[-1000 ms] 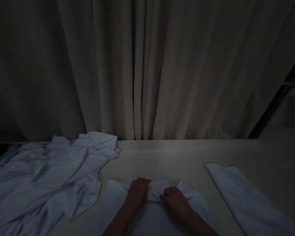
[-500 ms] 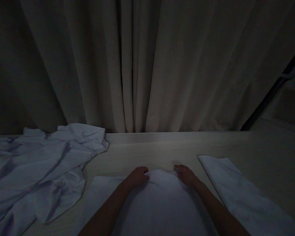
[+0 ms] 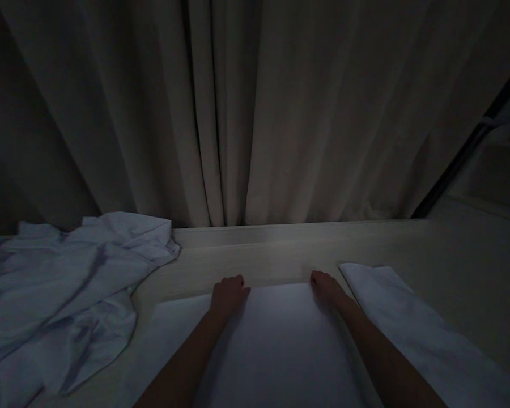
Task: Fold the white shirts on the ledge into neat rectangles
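The scene is very dim. A flat white cloth lies spread on the pale table in front of me. My left hand rests on its far edge left of centre, fingers curled onto the fabric. At the far right corner of the same edge sits my right hand, fingers down on the cloth. Whether either hand pinches the fabric or only presses it is hard to tell. Both forearms lie over the cloth.
A crumpled heap of white fabric covers the table's left side. A folded white cloth lies to the right, beside my right forearm. Closed beige curtains hang behind the table's far edge.
My hands have moved apart and away from me, and the bunched middle of the cloth is now drawn flat with a straight far edge. The view has also shifted slightly.
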Tool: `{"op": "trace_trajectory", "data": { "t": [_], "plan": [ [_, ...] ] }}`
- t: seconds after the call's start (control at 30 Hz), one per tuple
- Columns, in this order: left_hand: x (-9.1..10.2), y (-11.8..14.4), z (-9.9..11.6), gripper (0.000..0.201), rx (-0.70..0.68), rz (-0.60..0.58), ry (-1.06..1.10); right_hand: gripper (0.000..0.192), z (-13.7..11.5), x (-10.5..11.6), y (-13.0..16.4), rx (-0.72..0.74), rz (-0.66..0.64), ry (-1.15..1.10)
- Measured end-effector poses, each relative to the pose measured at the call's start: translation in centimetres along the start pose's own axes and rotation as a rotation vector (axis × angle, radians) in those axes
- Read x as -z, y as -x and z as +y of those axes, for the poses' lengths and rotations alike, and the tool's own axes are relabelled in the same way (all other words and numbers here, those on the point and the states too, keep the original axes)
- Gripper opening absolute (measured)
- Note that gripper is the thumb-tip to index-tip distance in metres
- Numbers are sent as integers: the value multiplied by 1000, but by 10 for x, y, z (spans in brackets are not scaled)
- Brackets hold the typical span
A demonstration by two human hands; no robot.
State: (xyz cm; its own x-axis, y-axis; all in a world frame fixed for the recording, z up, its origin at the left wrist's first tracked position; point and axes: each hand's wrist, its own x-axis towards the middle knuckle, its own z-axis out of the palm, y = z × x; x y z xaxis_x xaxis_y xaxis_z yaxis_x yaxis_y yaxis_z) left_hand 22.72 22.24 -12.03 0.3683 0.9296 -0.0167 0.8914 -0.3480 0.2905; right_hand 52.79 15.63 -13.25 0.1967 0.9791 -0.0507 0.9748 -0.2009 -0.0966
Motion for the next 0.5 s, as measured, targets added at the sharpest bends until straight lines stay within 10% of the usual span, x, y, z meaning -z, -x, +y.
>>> {"op": "trace_trajectory", "data": {
  "t": [0.2, 0.37, 0.5],
  "plan": [
    [15, 61, -42, 42, 2, 210, -106, 34, -12, -11, 25, -4, 122, 25],
    [-14, 98, -105, 50, 120, 180, -324, 48, -16, -45, 52, 39, 156, 29],
    [-24, 97, -111, 57, 126, 248, -425, 52, -8, -57, 49, 28, 224, 71]
  ]
}}
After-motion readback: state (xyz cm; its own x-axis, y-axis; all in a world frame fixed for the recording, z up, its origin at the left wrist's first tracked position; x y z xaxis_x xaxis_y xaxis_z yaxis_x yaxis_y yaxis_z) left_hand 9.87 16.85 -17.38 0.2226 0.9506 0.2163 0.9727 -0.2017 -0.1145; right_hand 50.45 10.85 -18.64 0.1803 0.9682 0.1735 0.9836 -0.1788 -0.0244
